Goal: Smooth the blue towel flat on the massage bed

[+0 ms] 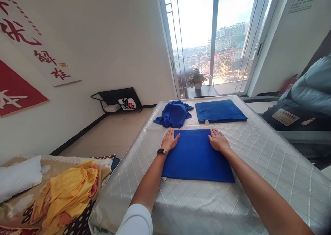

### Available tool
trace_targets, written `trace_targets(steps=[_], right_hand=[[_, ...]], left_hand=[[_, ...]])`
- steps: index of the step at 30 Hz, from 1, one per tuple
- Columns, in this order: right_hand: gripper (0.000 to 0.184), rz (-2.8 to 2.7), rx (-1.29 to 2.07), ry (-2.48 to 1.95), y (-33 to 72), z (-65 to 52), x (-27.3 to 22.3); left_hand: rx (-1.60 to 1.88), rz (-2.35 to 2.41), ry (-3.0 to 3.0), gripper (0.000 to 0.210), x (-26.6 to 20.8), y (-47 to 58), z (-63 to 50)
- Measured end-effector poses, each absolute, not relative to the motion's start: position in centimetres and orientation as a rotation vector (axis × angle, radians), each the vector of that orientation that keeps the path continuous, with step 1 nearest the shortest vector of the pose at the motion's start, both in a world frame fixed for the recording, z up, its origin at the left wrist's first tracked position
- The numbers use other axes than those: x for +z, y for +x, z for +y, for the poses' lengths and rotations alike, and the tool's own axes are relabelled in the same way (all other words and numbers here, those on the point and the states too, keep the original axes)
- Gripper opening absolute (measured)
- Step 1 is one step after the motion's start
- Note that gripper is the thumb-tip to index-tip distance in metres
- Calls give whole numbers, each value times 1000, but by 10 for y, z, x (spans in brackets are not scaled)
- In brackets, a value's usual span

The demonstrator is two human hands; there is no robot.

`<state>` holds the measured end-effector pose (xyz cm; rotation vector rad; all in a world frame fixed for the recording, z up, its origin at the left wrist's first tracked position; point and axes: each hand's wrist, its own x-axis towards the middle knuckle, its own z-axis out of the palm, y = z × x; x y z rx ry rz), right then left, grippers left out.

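Note:
A blue towel [198,157], folded into a flat rectangle, lies in front of me on a quilted silvery cover [269,166]. My left hand [170,140] rests flat at its far left corner, fingers stretched forward. At the far right corner my right hand [218,140] lies with its fingers out and touching the cloth. Neither hand grips anything. Beyond them, a crumpled blue cloth [174,113] sits in a heap on the left. To its right is a stack of neatly folded blue towels [221,110] with a small white tag at the near edge.
At the lower left, a lower bed carries yellow clothing [71,190] and a white pillow [20,178]. A grey padded chair [307,93] stands close on the right. A potted plant [198,79] is by the glass door, and a black rack [119,98] stands against the wall.

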<state>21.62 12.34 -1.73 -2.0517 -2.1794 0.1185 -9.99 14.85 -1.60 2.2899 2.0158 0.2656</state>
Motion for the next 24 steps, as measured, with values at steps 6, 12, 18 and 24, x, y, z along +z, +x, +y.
trace_targets(steps=[6,12,18,24], right_hand=[[65,-2205,78,-2120,213,122,-9],[66,-2209,80,-2052,213,94,-6],[68,-2231,93,-2023,214,69,-18],[64,-2226,91,-2005,213,66,-16]], left_hand=[[316,2012,2282,84,-17,-96,148],[350,2040,2302,82,-15,-95,145],[513,2170,2406,69,-1,-73,127],[493,1537,2672,62,1,51,100]])
